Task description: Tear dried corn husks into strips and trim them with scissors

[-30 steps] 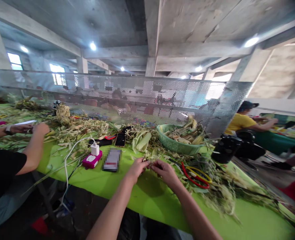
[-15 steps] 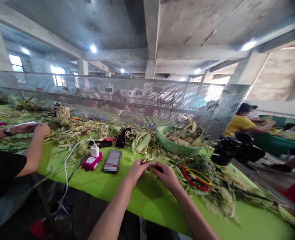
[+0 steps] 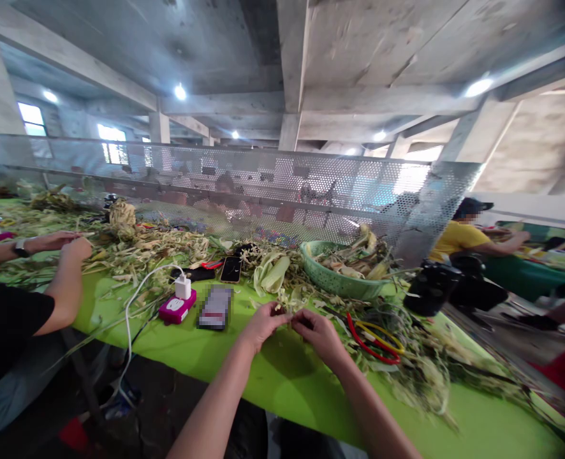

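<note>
A thin, pale, papery scrap (image 3: 287, 306) lies at the tips of both hands, between them and just above the smooth green surface (image 3: 287, 386); its exact outline is too small to tell. The left hand (image 3: 264, 325) is pinched nearly closed on it, thumb against bent fingers, and the right hand (image 3: 319, 333) meets it from the other side with curled fingers, also pinching. Beyond the left hand's fingertips lies a broad, ribbed, leaf-shaped husk (image 3: 271, 274). Beyond the right hand stands a round basket (image 3: 337, 280) of perforated green plastic, heaped with dry, crinkled leaves (image 3: 347, 258). Right of that hand, a glossy red loop (image 3: 366, 348) and a yellow loop (image 3: 392, 341) rest among stringy fibres (image 3: 428, 379).
</note>
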Demonstrator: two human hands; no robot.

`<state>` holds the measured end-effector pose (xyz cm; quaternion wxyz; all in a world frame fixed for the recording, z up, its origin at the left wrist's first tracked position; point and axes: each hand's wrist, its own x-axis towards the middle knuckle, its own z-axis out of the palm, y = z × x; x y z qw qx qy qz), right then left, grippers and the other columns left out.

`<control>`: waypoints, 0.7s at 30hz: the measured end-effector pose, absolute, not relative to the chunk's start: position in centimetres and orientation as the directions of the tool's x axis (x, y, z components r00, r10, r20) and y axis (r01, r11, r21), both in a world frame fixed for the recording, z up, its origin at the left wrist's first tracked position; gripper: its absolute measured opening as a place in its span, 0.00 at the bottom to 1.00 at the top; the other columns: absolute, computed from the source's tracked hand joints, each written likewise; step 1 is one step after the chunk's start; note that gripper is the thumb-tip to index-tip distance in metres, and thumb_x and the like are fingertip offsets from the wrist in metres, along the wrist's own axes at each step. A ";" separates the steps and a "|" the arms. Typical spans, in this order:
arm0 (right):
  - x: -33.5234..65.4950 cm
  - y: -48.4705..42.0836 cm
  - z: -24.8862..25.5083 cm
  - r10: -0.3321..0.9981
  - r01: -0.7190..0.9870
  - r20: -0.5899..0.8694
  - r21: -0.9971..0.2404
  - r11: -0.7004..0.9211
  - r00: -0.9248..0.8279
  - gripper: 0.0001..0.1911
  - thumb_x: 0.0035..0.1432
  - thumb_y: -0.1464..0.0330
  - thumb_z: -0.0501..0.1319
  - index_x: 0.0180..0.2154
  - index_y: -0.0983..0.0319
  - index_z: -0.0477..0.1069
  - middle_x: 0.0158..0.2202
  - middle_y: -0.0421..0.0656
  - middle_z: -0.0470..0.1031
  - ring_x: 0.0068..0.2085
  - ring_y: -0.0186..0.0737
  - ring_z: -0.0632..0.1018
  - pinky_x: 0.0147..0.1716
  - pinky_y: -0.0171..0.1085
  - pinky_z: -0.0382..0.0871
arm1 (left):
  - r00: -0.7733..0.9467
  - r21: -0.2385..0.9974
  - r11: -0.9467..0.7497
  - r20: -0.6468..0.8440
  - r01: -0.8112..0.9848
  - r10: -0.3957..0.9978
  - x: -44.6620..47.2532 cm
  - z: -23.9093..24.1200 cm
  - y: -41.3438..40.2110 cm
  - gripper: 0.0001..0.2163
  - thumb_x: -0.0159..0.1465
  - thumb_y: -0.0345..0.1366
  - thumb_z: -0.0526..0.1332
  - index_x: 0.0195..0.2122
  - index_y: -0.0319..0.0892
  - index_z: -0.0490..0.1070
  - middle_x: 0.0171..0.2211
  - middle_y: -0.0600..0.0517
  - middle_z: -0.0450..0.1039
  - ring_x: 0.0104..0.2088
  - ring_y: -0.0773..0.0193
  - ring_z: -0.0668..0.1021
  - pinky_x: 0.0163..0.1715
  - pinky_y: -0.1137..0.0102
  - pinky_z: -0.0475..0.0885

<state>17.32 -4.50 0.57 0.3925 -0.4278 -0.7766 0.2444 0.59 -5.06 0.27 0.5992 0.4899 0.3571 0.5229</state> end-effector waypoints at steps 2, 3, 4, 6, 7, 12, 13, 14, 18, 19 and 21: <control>17.3 -4.5 0.5 0.856 0.469 0.412 -0.717 0.515 -0.312 0.10 0.53 0.62 0.59 0.29 0.62 0.71 0.25 0.40 0.70 0.27 0.37 0.70 0.26 0.33 0.64 | 0.200 0.962 -0.069 0.124 -0.263 0.972 0.6 0.2 -5.0 0.17 0.49 0.39 0.69 0.38 0.39 0.72 0.28 0.54 0.72 0.29 0.67 0.72 0.29 0.74 0.64; 17.2 -4.6 0.5 0.863 0.463 0.404 -0.729 0.504 -0.302 0.10 0.53 0.61 0.59 0.29 0.61 0.71 0.26 0.40 0.70 0.27 0.37 0.70 0.25 0.32 0.64 | 0.206 0.963 -0.082 0.137 -0.255 0.969 0.6 0.0 -4.9 0.17 0.50 0.40 0.69 0.39 0.39 0.72 0.29 0.53 0.73 0.32 0.65 0.73 0.33 0.73 0.65; 17.2 -4.6 0.4 0.874 0.452 0.385 -0.749 0.484 -0.297 0.10 0.54 0.61 0.59 0.30 0.61 0.70 0.26 0.39 0.69 0.26 0.36 0.70 0.23 0.32 0.64 | 0.214 0.964 -0.092 0.148 -0.248 0.966 0.6 -0.2 -4.7 0.18 0.51 0.40 0.68 0.40 0.39 0.72 0.31 0.52 0.74 0.34 0.63 0.74 0.35 0.72 0.66; 17.0 -4.7 0.3 0.895 0.426 0.337 -0.792 0.438 -0.293 0.10 0.55 0.60 0.58 0.30 0.61 0.69 0.24 0.38 0.67 0.23 0.35 0.68 0.19 0.31 0.63 | 0.216 0.963 -0.125 0.178 -0.237 0.960 0.7 -0.7 -4.3 0.18 0.52 0.42 0.67 0.42 0.38 0.71 0.34 0.49 0.75 0.38 0.60 0.75 0.40 0.68 0.67; 17.0 -4.7 0.3 0.902 0.417 0.320 -0.806 0.420 -0.290 0.10 0.55 0.60 0.58 0.30 0.61 0.68 0.22 0.36 0.65 0.21 0.33 0.67 0.18 0.31 0.62 | 0.213 0.961 -0.155 0.205 -0.230 0.955 0.8 -1.0 -4.0 0.19 0.53 0.42 0.67 0.42 0.38 0.70 0.37 0.48 0.76 0.39 0.59 0.75 0.43 0.67 0.67; 16.9 -4.5 0.0 0.914 0.411 0.282 -0.826 0.386 -0.293 0.12 0.56 0.59 0.57 0.26 0.60 0.65 0.18 0.33 0.60 0.18 0.30 0.62 0.16 0.29 0.56 | 0.192 0.944 -0.298 0.322 -0.145 0.927 0.9 -1.4 -3.4 0.16 0.55 0.41 0.65 0.41 0.38 0.70 0.39 0.45 0.76 0.40 0.57 0.75 0.46 0.64 0.66; 16.9 -4.4 0.0 0.911 0.405 0.291 -0.825 0.394 -0.293 0.12 0.55 0.59 0.58 0.27 0.61 0.66 0.19 0.34 0.61 0.18 0.31 0.62 0.16 0.29 0.57 | 0.187 0.946 -0.297 0.318 -0.132 0.930 0.8 -1.4 -3.4 0.15 0.55 0.40 0.65 0.41 0.38 0.70 0.38 0.46 0.76 0.40 0.57 0.75 0.45 0.64 0.67; 16.9 -4.4 0.1 0.905 0.396 0.316 -0.821 0.411 -0.285 0.11 0.55 0.59 0.58 0.29 0.61 0.68 0.20 0.35 0.64 0.19 0.31 0.64 0.17 0.30 0.58 | 0.180 0.949 -0.288 0.308 -0.127 0.934 0.7 -1.4 -3.4 0.14 0.55 0.40 0.64 0.40 0.38 0.70 0.38 0.46 0.76 0.39 0.57 0.75 0.44 0.64 0.67; 17.3 -4.7 0.7 0.860 0.380 0.492 -0.775 0.504 -0.137 0.17 0.52 0.61 0.62 0.43 0.61 0.70 0.35 0.43 0.73 0.23 0.32 0.67 0.22 0.32 0.64 | 0.097 0.946 -0.255 0.278 -0.199 0.956 0.4 -1.4 -3.2 0.14 0.55 0.37 0.64 0.41 0.39 0.69 0.37 0.47 0.75 0.38 0.58 0.75 0.43 0.65 0.67; 17.3 -4.8 0.9 0.849 0.389 0.519 -0.764 0.514 -0.102 0.17 0.52 0.61 0.62 0.43 0.61 0.70 0.36 0.43 0.73 0.23 0.32 0.67 0.23 0.32 0.63 | 0.064 0.943 -0.252 0.271 -0.215 0.960 0.3 -1.3 -3.1 0.13 0.55 0.37 0.64 0.40 0.39 0.68 0.36 0.47 0.75 0.38 0.59 0.75 0.43 0.66 0.67; 17.2 -5.2 1.3 0.839 0.401 0.534 -0.750 0.526 -0.101 0.13 0.53 0.60 0.61 0.38 0.62 0.72 0.31 0.42 0.73 0.23 0.33 0.67 0.23 0.32 0.62 | -0.002 0.945 -0.244 0.250 -0.219 0.968 0.2 -1.2 -3.2 0.12 0.54 0.36 0.64 0.38 0.39 0.69 0.34 0.48 0.75 0.36 0.60 0.75 0.41 0.67 0.67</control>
